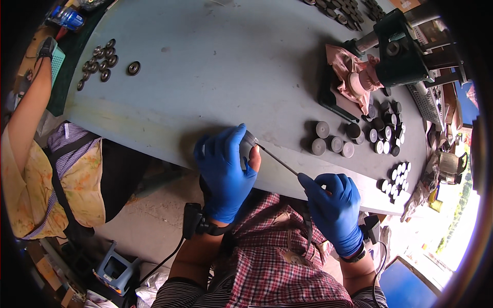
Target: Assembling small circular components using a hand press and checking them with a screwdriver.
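My left hand (224, 167), in a blue glove with the thumb tip bare, is closed around a dark round disc-shaped part (249, 138) above the table's near edge. Only the part's upper edge shows between my fingers. My gloved right hand (334, 205) grips a thin metal rod tool (278, 160), its handle end hidden in my fingers. The tool's tip meets the part beside my left thumb. To the right of my hands, several dark and grey round parts (336, 143) lie on the grey-blue table (205, 77).
A green press (403, 56) with pink cloth (354, 72) stands at the right. Beyond it lie more dark discs (339, 11); white-topped pieces (396, 179) sit near the right edge. Ringed metal parts (105, 59) are at the far left, near another person's arm (33, 108). A stool (115, 267) stands below.
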Motion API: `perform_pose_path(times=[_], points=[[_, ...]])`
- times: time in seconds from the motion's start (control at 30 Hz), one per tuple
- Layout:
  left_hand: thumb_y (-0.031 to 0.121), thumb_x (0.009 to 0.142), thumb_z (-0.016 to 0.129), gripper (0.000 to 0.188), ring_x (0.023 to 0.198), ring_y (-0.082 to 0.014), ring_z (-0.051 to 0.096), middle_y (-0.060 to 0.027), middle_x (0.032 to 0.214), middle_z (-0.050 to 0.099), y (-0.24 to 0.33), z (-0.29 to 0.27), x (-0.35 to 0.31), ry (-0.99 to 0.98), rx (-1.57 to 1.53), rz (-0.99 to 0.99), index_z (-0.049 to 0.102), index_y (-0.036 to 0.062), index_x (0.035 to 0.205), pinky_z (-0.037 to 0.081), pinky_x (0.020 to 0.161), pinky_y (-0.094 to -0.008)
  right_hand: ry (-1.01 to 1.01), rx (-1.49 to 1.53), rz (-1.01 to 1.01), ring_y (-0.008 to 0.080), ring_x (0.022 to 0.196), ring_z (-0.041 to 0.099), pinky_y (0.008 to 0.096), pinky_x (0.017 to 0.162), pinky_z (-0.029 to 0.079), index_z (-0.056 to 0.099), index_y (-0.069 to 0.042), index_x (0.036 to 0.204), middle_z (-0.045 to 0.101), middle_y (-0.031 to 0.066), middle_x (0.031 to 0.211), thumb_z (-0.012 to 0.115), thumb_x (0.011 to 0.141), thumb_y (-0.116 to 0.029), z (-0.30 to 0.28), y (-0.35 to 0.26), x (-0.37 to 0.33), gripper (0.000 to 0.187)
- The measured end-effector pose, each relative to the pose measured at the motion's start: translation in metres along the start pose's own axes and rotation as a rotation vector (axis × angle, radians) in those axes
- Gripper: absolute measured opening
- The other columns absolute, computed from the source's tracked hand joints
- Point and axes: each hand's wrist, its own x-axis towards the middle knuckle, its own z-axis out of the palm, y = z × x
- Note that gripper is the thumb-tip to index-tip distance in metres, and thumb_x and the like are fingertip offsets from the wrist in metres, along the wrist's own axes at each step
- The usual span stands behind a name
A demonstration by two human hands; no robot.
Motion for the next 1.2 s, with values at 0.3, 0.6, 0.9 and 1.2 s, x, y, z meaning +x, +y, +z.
perform_pose_path(times=[0.3,0.6,0.9,1.2], points=[[0.020,0.077,0.077,0.045,0.095,-0.0302,0.059,-0.0102,0.106,0.063,0.000,0.000,0.003,-0.036,-0.057,0.011,0.061,0.0064,0.116,0.042,0.091,-0.0452,-0.086,-0.090,-0.066,0.0173,0.071,0.056,0.0296,0.052,0.047,0.069,-0.018,0.121,0.055,0.0028,0.088,0.074,0.072,-0.009,-0.006,0.003,0.005,0.050],[0.012,0.077,0.075,0.041,0.091,-0.0309,0.058,-0.0094,0.099,0.062,0.004,-0.001,0.003,0.021,-0.059,0.009,0.060,0.0049,0.114,0.046,0.087,-0.0466,-0.135,0.450,0.211,0.0247,0.071,0.062,0.0348,0.060,0.051,0.064,-0.014,0.128,0.059,0.0083,0.085,0.066,0.083,-0.002,0.019,-0.008,-0.003,0.047],[0.010,0.072,0.079,0.049,0.094,-0.0343,0.058,-0.0137,0.102,0.062,0.001,-0.001,0.000,0.001,-0.126,0.023,0.060,0.0032,0.117,0.046,0.084,-0.0450,-0.120,0.508,0.131,0.0272,0.068,0.063,0.0344,0.066,0.052,0.062,-0.017,0.131,0.061,0.0127,0.083,0.060,0.084,0.003,0.027,0.011,-0.007,0.052],[0.011,0.074,0.079,0.043,0.095,-0.0361,0.057,-0.0144,0.098,0.062,0.002,-0.004,-0.001,-0.011,-0.179,0.051,0.061,0.0032,0.112,0.045,0.092,-0.0464,-0.181,0.053,0.033,0.0261,0.063,0.062,0.0362,0.057,0.053,0.057,-0.022,0.136,0.058,0.0065,0.087,0.059,0.082,-0.007,0.010,-0.003,-0.001,0.056]])
